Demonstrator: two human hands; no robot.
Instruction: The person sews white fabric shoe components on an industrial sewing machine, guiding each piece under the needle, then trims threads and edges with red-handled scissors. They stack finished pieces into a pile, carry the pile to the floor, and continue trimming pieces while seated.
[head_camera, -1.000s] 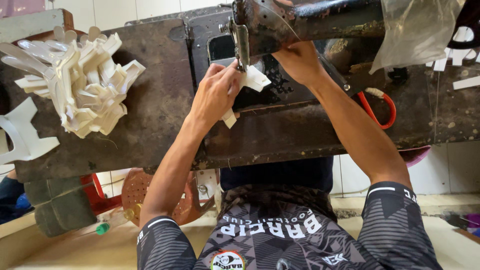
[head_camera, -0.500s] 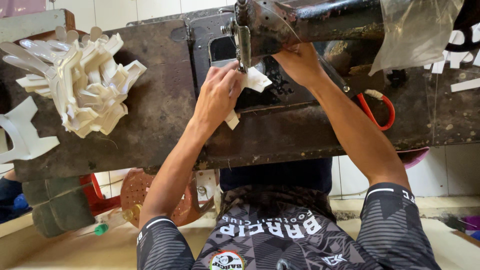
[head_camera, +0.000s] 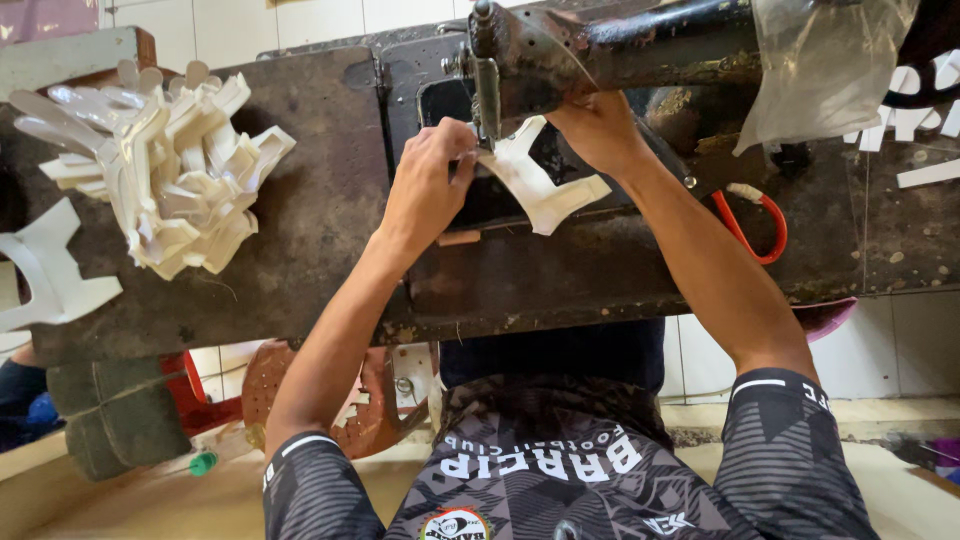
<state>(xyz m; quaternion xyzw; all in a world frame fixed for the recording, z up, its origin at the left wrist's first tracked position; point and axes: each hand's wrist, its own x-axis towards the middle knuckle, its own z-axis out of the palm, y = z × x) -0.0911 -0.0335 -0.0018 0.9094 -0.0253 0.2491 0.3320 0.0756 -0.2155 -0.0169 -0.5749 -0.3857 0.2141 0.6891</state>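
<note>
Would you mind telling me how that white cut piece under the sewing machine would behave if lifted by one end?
The white piece looks thin and flat, so it is probably light and would likely droop. It lies bent under both hands, left hand and right hand, which suggests flexibility. The pile of similar pieces splays, hinting at some springiness.

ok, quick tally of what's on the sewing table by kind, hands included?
Hands: 2, left hand and right hand, both on the white cut piece under the needle
White cut piece at the needle: 1
Heap of white cut pieces: 1
Separate white cut piece at the left edge: 1
Sewing machine: 1
Red-handled scissors: 1
Clear plastic bag: 1
Total: 8
</note>
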